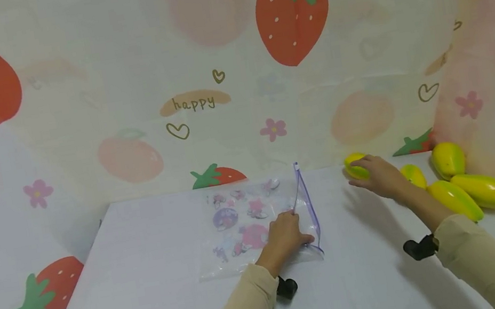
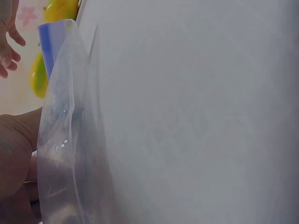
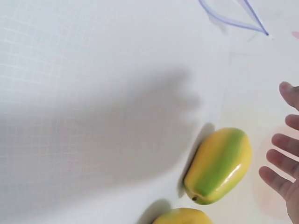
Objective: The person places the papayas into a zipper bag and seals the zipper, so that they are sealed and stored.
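A clear zip bag with pink and purple cartoon prints lies flat, its purple-edged mouth parted on the right. My left hand holds the bag at that mouth; in the left wrist view clear plastic partly covers the fingers. Near the table's back edge lies a yellow-green, mango-shaped fruit. Over it, in the head view, reaches my right hand. The right wrist view shows this hand with fingers spread, apart from the mango-shaped fruit.
Several more yellow-green fruits, among them a long one and a rounder one, lie grouped at the table's right side. A strawberry-print sheet hangs behind and beside the white table.
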Motion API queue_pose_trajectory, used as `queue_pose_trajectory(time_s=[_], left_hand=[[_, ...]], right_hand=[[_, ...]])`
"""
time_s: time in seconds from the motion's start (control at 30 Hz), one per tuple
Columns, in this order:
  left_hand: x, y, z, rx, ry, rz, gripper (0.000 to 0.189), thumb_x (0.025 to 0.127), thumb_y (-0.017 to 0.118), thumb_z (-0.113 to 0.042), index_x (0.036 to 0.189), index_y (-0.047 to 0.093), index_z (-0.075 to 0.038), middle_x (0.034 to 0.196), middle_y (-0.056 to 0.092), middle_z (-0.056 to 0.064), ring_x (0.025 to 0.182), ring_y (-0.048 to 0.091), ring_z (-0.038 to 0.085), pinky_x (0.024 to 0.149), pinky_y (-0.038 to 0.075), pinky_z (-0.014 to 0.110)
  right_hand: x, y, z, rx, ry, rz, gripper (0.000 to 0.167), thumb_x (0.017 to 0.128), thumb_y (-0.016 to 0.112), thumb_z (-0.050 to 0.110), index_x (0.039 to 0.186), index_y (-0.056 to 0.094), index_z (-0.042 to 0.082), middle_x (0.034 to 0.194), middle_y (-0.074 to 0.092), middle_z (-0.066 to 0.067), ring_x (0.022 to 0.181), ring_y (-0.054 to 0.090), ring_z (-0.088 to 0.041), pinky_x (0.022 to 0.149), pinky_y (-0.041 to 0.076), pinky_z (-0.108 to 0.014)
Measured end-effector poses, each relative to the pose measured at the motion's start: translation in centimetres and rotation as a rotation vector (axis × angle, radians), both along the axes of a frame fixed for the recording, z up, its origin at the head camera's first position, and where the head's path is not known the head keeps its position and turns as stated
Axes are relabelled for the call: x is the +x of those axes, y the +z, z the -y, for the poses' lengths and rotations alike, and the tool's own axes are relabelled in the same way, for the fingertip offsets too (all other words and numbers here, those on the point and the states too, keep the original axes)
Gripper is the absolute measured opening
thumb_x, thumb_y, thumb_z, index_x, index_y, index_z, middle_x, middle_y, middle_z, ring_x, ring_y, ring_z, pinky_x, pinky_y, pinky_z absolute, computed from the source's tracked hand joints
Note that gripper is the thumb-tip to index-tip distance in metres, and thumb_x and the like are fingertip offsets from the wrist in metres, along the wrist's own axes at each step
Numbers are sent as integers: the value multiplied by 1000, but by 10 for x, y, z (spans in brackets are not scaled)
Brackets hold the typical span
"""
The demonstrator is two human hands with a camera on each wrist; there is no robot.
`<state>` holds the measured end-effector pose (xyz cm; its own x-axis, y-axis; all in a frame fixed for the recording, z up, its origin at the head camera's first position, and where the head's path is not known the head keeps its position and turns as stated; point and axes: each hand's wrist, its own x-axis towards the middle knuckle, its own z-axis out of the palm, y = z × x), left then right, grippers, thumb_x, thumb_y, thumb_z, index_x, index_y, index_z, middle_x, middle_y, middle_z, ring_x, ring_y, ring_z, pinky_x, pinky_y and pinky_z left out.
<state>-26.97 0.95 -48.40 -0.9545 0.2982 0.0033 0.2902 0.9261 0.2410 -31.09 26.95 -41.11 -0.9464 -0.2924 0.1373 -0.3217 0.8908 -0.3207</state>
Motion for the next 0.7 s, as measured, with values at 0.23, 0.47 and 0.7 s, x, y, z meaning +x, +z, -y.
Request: queue_pose_trajectory(time_s=[0.23,0.47,0.7], left_hand=[[2,1,0,6,4,-2,55,74,81,-46,109,67,-5,117,67,9,108,62,24,85,52,40],[2,1,1,19,8,22,59,77,80,-45,118,65,-5,128,63,10,119,58,24,93,50,42],[2,1,1,24,3,9,60,76,80,-45,119,65,-5,133,62,10,122,57,25,94,50,42]], right_hand=[[-8,-3,-9,-15,-16,-12,54,93,65,27,131,53,-9,131,51,-33,119,49,-49,102,39,-61],[-15,-8,-13,-71,-40,-17,53,91,67,24,130,53,-9,124,54,-33,113,51,-49,97,42,-61],[-22,-10,-16,-54,-53,-8,54,92,66,24,130,52,-11,121,54,-35,110,52,-50,94,43,-61]])
